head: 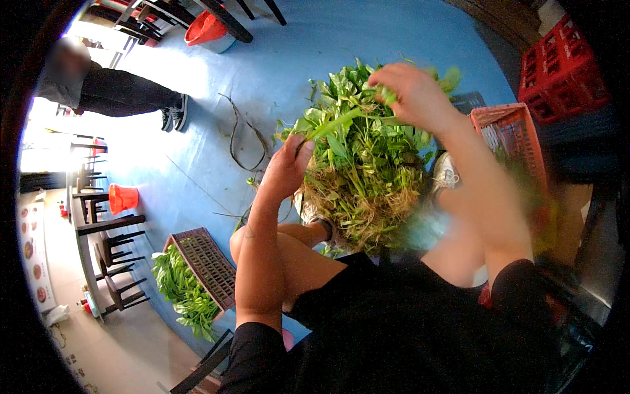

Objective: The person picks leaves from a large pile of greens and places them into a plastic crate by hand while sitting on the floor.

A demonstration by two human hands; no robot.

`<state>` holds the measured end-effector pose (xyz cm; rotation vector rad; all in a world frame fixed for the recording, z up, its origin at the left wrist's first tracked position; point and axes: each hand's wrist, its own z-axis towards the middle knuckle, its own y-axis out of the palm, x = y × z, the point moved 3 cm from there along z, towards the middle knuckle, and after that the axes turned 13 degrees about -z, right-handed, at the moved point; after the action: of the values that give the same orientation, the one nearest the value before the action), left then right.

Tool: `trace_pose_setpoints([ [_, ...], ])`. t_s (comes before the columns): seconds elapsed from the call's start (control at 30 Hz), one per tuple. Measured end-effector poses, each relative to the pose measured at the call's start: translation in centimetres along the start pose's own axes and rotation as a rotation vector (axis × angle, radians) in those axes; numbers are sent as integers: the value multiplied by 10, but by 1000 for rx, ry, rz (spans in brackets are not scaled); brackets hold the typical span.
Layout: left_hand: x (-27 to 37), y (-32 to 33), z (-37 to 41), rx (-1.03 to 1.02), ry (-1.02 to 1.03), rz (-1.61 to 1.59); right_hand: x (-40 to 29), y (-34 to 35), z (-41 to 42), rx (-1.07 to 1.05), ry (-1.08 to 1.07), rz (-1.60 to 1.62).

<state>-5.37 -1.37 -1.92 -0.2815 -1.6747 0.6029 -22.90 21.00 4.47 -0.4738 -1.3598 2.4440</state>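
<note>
A large heap of leafy green vegetables (364, 162), with brown roots towards my body, lies on the floor between my feet. Above its left edge, my left hand (288, 165) grips the end of a pale green stalk (339, 123) between thumb and fingers. My right hand (408, 96), blurred, is curled over the heap's upper right side with a bit of green (388, 94) at its fingertips. Whether that bit belongs to the same stalk cannot be told.
A purplish plastic crate (206, 268) with greens stands lower left. An orange plastic basket (529, 143) and a red bottle crate (563, 71) are at right. A cord (236, 143) lies on the blue floor (295, 39). A person (123, 93) stands upper left, near stools and red-lined buckets.
</note>
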Motion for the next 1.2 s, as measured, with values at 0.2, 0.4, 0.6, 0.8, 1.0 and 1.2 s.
trace_pose_setpoints([
  [0.2, 15, 4, -2, -210, -317, 25, -52, 24, -3, -502, -96, -116],
  [0.4, -14, 10, 2, 19, 204, -370, -59, 19, -14, -402, 29, 71],
  [0.6, -9, 24, -2, 23, 74, -308, -53, 27, -21, -465, 85, 8],
  [0.8, 3, 26, -2, 79, 169, -222, -4, 50, -26, -419, 595, 279],
  [1.0, 3, 42, -4, -29, 73, -256, -73, 19, -20, -267, -159, 140],
  [1.2, 0, 46, -4, -58, 91, -325, -95, 25, -20, -214, -295, 51],
])
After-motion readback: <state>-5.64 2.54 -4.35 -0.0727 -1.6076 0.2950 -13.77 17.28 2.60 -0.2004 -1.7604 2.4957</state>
